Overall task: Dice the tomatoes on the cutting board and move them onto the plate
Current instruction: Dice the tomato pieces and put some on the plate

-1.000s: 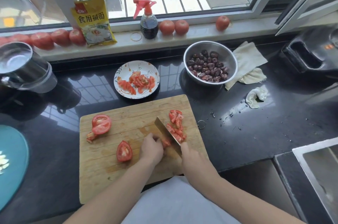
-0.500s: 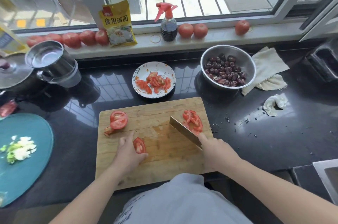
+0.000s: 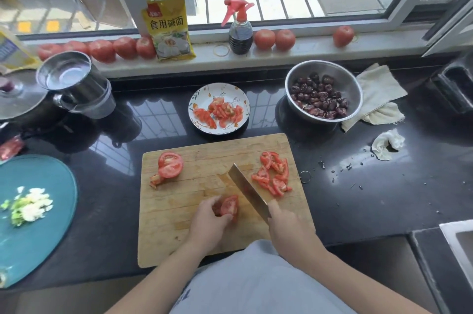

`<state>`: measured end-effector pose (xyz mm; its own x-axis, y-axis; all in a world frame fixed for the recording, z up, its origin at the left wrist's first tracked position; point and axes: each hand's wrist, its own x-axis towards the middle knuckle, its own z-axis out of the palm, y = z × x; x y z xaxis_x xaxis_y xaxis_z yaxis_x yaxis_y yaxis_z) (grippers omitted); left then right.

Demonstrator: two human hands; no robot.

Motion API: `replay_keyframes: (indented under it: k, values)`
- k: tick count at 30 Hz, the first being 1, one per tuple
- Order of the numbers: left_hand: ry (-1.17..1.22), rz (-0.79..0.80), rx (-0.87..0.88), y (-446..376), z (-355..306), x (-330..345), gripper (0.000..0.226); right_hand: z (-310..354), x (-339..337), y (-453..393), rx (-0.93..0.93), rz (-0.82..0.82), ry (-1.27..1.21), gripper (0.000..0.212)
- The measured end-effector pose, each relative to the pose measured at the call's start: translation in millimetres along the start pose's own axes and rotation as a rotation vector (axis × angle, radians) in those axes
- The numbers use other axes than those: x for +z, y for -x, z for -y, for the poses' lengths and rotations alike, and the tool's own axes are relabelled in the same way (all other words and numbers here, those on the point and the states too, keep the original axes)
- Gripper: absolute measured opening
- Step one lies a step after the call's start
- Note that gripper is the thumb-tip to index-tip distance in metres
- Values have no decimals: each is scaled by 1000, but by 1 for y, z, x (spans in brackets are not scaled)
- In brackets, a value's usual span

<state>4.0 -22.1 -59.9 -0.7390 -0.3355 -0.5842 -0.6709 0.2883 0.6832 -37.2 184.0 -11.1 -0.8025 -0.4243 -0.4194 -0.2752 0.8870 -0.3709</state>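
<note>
1. On the cutting board's near half, the left hand curls round a tomato wedge; knuckles should lead and fingertips stay tucked back.
2. Just right of it, the right hand grips the cleaver, blade angled up-left.
3. Diced pieces lie at the board's right; a tomato half at its far left.
4. Beyond the board stands the plate.

Tomato wedge under my left hand, cleaver in my right.

My left hand grips a tomato wedge near the cutting board's front edge; my right hand holds the cleaver just beside it. Cut pieces lie by the right edge.
</note>
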Motion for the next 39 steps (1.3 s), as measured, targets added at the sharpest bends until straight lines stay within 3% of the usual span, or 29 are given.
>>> replay_keyframes:
  k: [6, 11, 18, 22, 29, 39]
  values:
    - [344, -108, -146, 3, 2, 2, 46, 15, -4, 8, -128, 71, 239, 27]
    - [462, -146, -184, 6, 2, 6, 41, 14, 2, 5, -143, 96, 286, 27]
    - [466, -169, -299, 4, 9, 12, 33, 17, -5, 5, -144, 119, 285, 26]
    - [405, -202, -274, -2, 2, 13, 33, 18, -6, 5, -140, 124, 284, 29]
    - [566, -141, -378, -11, -12, 22, 34, 17, -12, 12, -92, 92, 304, 31]
    - [587, -136, -381, -14, -16, 28, 29, 18, -16, 12, -122, 145, 313, 37]
